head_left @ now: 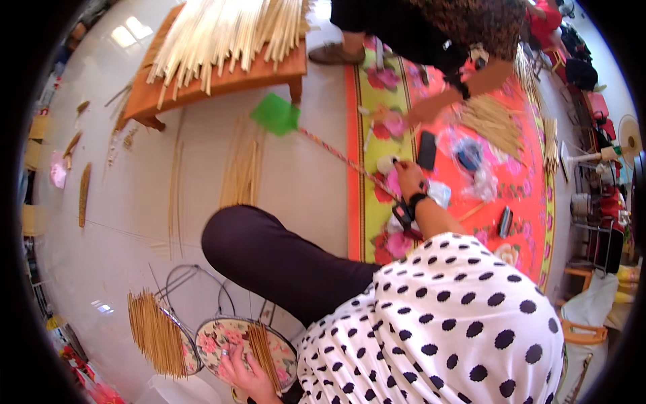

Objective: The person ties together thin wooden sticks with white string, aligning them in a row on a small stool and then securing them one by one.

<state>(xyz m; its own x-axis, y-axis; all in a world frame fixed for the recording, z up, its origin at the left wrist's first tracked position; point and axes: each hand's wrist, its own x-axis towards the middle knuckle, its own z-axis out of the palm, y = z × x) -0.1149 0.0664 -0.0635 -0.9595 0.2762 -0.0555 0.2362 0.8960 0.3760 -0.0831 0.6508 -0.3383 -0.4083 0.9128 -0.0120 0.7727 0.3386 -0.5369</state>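
My left hand (243, 374) lies with fingers spread on a round floral seat (222, 337), beside a small bundle of thin brown sticks (263, 347). My right hand (411, 179) reaches over the floral mat (444, 222), its fingers drawn together at a small off-white round thing (387, 163), perhaps a roll. Near my right wrist passes the patterned handle of a green fly swatter (276, 114), which points up and left over the floor. A black rectangular object (426, 150) lies just beyond my right hand.
A wooden bench (202, 91) holds many pale strips at the upper left. More brown sticks (156, 333) rest on a second seat. Another person's arm (488, 79) and shoe (336, 54) are at the mat's far end, near a fan of strips (494, 128). A fan (629, 135) stands right.
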